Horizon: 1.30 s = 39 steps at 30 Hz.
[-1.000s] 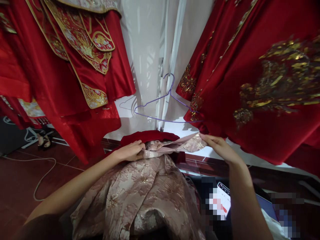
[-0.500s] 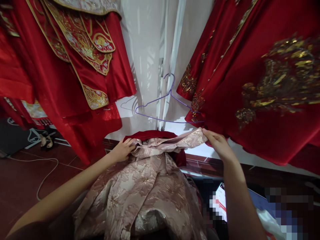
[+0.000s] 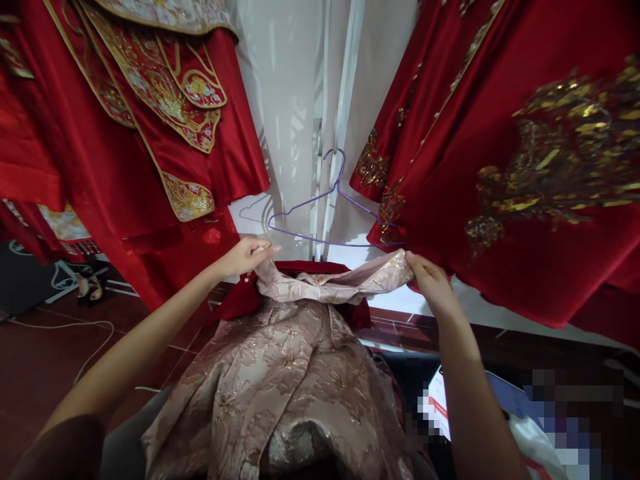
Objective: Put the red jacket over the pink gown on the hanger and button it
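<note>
A pale pink brocade garment (image 3: 280, 373) with gold floral pattern lies spread over my lap. Its band-like upper edge is stretched between my two hands. My left hand (image 3: 245, 257) pinches the band's left end, lifted a little above the rest of the cloth. At the other end, my right hand (image 3: 429, 275) grips the band's corner between thumb and fingers. Dark red cloth (image 3: 240, 293) lies behind and below the band. Just beyond hangs a thin purple clothes hanger (image 3: 320, 195) with nothing on it.
Red embroidered garments (image 3: 240, 133) hang at the left, and a red garment with gold sequins (image 3: 500, 133) hangs at the right. A white panel (image 3: 280, 87) stands behind. A lit phone (image 3: 440, 403) lies at lower right. Shoes (image 3: 90, 288) and a cable (image 3: 100, 325) are on the floor.
My left hand has risen and pulled the band's left end upward, so the band now hangs in a shallow curve. More dark red cloth shows at the left. My right hand keeps its hold.
</note>
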Each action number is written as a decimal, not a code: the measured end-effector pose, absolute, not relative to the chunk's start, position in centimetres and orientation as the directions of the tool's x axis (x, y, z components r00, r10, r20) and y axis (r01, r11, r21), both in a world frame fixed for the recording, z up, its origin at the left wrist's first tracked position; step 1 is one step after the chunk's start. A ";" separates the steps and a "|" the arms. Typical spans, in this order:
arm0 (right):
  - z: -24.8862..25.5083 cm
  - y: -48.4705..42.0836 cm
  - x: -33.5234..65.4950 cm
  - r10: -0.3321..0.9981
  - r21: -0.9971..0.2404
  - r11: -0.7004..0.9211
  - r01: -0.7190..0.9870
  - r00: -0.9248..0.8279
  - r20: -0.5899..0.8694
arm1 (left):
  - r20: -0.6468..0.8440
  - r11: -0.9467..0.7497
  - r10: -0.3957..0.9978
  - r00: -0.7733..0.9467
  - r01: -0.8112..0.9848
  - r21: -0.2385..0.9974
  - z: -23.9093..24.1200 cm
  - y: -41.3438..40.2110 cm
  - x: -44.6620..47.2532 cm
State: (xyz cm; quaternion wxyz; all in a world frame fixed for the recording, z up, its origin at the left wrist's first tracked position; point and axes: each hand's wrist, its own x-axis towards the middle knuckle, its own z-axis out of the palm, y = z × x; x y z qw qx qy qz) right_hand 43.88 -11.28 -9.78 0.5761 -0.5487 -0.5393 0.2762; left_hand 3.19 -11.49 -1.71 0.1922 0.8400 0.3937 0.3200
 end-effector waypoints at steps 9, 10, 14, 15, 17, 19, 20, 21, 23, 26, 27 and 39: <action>-9.3 -11.6 42.4 0.879 -0.928 0.281 0.246 0.321 0.352 | 0.347 -0.615 0.780 0.520 0.741 0.271 -2.1 -7.7 8.7; -9.7 -11.2 42.5 0.871 -0.940 0.267 0.213 0.365 0.330 | 0.312 -0.596 0.794 0.522 0.768 0.233 -2.6 -7.2 8.8; -11.6 -9.6 43.3 0.836 -0.965 0.246 0.087 0.485 0.257 | 0.229 -0.522 0.845 0.483 0.839 0.155 -4.3 -6.1 8.5; -12.0 -9.2 43.4 0.825 -0.964 0.252 0.082 0.502 0.258 | 0.258 -0.509 0.848 0.463 0.847 0.153 -4.5 -6.1 8.4; -12.6 -8.7 43.5 0.808 -0.963 0.259 0.080 0.527 0.261 | 0.338 -0.506 0.836 0.433 0.845 0.170 -4.6 -6.3 8.3; -12.7 -8.5 43.4 0.804 -0.963 0.263 0.067 0.537 0.256 | 0.376 -0.528 0.818 0.436 0.829 0.186 -4.5 -6.5 8.5; -12.7 -8.5 43.3 0.808 -0.963 0.265 0.052 0.533 0.251 | 0.376 -0.541 0.811 0.449 0.820 0.188 -4.4 -6.4 8.7; -12.7 -8.4 43.2 0.813 -0.963 0.267 0.038 0.528 0.246 | 0.367 -0.550 0.808 0.460 0.814 0.190 -4.5 -6.2 8.9; -12.7 -8.4 43.1 0.816 -0.962 0.271 0.031 0.524 0.246 | 0.330 -0.550 0.818 0.472 0.810 0.206 -5.0 -5.6 9.4; -13.1 -8.3 43.5 0.810 -0.963 0.264 0.056 0.529 0.253 | 0.295 -0.523 0.846 0.445 0.802 0.289 -6.2 -4.4 9.8; -13.3 -8.3 43.7 0.806 -0.963 0.262 0.063 0.535 0.254 | 0.310 -0.516 0.850 0.426 0.794 0.322 -6.6 -4.1 9.8; -13.1 -8.9 43.3 0.763 -0.971 0.240 -0.012 0.621 0.181 | 0.306 -0.566 0.793 0.526 0.452 0.689 -4.5 -3.9 6.3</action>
